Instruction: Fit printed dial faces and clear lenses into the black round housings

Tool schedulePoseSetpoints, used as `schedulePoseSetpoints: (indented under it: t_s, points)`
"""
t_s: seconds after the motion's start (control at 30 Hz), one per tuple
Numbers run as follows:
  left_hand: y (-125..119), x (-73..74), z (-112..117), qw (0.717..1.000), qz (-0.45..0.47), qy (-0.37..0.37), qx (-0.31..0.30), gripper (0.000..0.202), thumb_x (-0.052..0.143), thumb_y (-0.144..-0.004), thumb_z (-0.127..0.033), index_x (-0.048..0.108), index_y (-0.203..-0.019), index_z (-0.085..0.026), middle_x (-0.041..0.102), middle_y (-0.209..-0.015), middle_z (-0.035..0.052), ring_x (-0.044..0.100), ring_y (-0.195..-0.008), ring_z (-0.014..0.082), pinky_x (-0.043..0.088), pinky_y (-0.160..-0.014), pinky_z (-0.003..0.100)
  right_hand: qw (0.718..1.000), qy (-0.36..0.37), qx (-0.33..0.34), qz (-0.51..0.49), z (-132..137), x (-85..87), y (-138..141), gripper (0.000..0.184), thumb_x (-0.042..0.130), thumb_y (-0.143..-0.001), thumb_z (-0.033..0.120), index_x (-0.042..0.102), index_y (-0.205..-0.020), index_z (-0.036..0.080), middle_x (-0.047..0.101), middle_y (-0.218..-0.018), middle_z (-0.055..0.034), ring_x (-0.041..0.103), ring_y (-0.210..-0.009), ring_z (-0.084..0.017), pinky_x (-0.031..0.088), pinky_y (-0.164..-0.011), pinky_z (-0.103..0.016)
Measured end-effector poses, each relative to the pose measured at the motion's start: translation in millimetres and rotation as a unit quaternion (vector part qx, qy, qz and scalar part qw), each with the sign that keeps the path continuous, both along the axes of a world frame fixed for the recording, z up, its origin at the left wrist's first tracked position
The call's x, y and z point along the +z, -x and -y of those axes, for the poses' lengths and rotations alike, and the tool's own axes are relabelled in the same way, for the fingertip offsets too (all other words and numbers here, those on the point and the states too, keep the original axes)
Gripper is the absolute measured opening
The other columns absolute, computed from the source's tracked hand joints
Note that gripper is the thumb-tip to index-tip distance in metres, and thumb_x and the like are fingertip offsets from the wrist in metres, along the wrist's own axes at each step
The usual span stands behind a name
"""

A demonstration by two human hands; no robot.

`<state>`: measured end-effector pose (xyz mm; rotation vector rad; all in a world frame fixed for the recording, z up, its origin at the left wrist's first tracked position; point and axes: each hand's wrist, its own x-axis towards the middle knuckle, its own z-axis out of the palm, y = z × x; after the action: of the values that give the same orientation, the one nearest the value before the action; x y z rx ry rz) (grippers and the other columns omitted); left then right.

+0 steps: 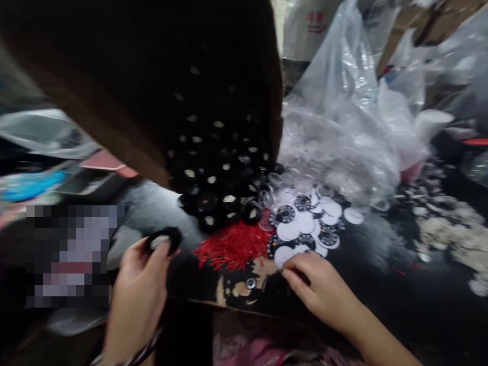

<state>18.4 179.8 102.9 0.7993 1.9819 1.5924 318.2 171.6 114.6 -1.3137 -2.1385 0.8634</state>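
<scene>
My left hand point(139, 284) is closed around a black round housing point(173, 238) with a pale patch on it, raised at the table's near left. My right hand point(314, 282) is pinched, its fingertips at the near edge of a pile of white and black printed discs point(305, 223). Whatever is in that pinch is too small or hidden to make out. Between the hands lies a heap of small red pointer-like pieces point(236, 246). Behind it, more black round housings point(229, 198) spill from a large dark container point(152, 76). A small round metallic piece point(250, 283) rests near the front edge.
Clear plastic bags point(339, 137) and transparent round covers point(280, 183) crowd the back right. Pale small parts point(446, 223) are heaped at far right. On the left stand a grey tray point(89, 182) and a blue wrapped item point(34, 185). The black tabletop point(377, 284) is worn near its edge.
</scene>
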Motion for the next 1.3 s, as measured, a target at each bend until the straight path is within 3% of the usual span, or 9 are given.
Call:
schedulePoseSetpoints:
  t_s: [0.13,0.23,0.33,0.47,0.6,0.83,0.9,1.03,1.3]
  points:
    - [-47.9,0.9,35.5,0.963,0.249,0.031,-0.092,0.039,0.08,-0.066,-0.041,0.061,-0.098,-0.028,0.072,-0.087,-0.0021,0.068,-0.074,0.017,0.059,-0.069,0.028,0.977,-0.027,-0.146,0.154,-23.9,12.1,-26.9,0.028,0.05,-0.095,0.028,0.06,-0.12,0.02,0.064,-0.107,-0.0092,0.063,-0.09,-0.024,0.048,-0.08,-0.038]
    - [-89.1,-6.0,49.0,0.911,0.374,0.066,-0.16,0.047,0.081,-0.066,-0.041,0.061,-0.107,-0.028,0.074,-0.087,-0.0005,0.069,-0.068,0.0151,0.058,-0.064,0.024,0.964,-0.052,-0.133,0.224,-45.4,13.7,-29.0,0.037,0.059,-0.09,0.028,0.057,-0.126,0.017,0.059,-0.113,-0.0135,0.06,-0.097,-0.029,0.047,-0.084,-0.044]
    - [-110.7,-13.0,54.6,0.886,0.424,0.075,-0.17,0.054,0.083,-0.065,-0.036,0.062,-0.114,-0.028,0.075,-0.098,0.002,0.071,-0.078,0.017,0.059,-0.072,0.026,0.963,-0.058,-0.134,0.225,-56.6,8.9,-25.9,0.034,0.066,-0.084,0.024,0.06,-0.117,0.016,0.059,-0.11,-0.0135,0.059,-0.098,-0.03,0.046,-0.083,-0.045]
    - [-115.0,-11.9,60.0,0.86,0.466,0.064,-0.196,0.043,0.074,-0.075,-0.044,0.064,-0.114,-0.028,0.071,-0.115,0.0056,0.069,-0.1,0.0232,0.058,-0.084,0.032,0.968,-0.054,-0.165,0.18,-55.0,2.0,-31.2,0.023,0.06,-0.087,0.024,0.057,-0.109,0.018,0.061,-0.105,-0.0091,0.062,-0.089,-0.023,0.048,-0.076,-0.035]
    - [-118.1,-8.6,55.7,0.827,0.521,0.063,-0.201,0.036,0.061,-0.086,-0.047,0.063,-0.111,-0.021,0.073,-0.112,0.0101,0.07,-0.098,0.0234,0.057,-0.084,0.036,0.974,-0.006,-0.201,0.1,-52.8,3.6,-43.8,0.02,0.05,-0.093,0.035,0.063,-0.094,0.02,0.064,-0.073,-0.0008,0.061,-0.066,-0.017,0.044,-0.059,-0.027]
    - [-124.8,-3.3,52.6,0.789,0.583,0.028,-0.193,0.038,0.058,-0.088,-0.047,0.062,-0.111,-0.016,0.071,-0.116,0.0144,0.069,-0.104,0.0278,0.05,-0.094,0.044,0.974,-0.124,-0.179,0.062,-30.3,7.5,-45.5,0.032,0.051,-0.092,0.044,0.072,-0.107,0.026,0.07,-0.091,-0.0048,0.065,-0.083,-0.022,0.049,-0.073,-0.032]
    - [-122.4,-3.0,53.7,0.778,0.595,0.017,-0.201,0.039,0.056,-0.09,-0.048,0.063,-0.111,-0.016,0.07,-0.118,0.014,0.068,-0.104,0.0265,0.051,-0.094,0.042,0.989,-0.093,-0.11,0.037,-17.6,2.4,-30.5,0.029,0.053,-0.091,0.041,0.071,-0.111,0.028,0.072,-0.092,-0.0037,0.066,-0.082,-0.022,0.05,-0.075,-0.033]
    - [-117.3,-3.5,59.6,0.782,0.592,-0.006,-0.194,0.033,0.055,-0.091,-0.044,0.066,-0.11,-0.02,0.072,-0.113,0.0089,0.07,-0.097,0.0208,0.052,-0.092,0.04,0.998,0.024,0.031,-0.057,5.0,2.1,7.0,0.027,0.057,-0.091,0.036,0.069,-0.113,0.027,0.07,-0.104,-0.0051,0.065,-0.092,-0.021,0.051,-0.08,-0.032]
    - [-123.2,-1.6,65.5,0.847,0.488,0.037,-0.207,0.034,0.063,-0.086,-0.04,0.066,-0.118,-0.029,0.065,-0.13,0.0048,0.059,-0.121,0.0268,0.049,-0.101,0.045,0.98,0.101,-0.105,-0.135,9.9,18.1,23.7,0.016,0.057,-0.09,0.026,0.066,-0.103,0.024,0.07,-0.088,-0.0001,0.064,-0.077,-0.016,0.05,-0.069,-0.026]
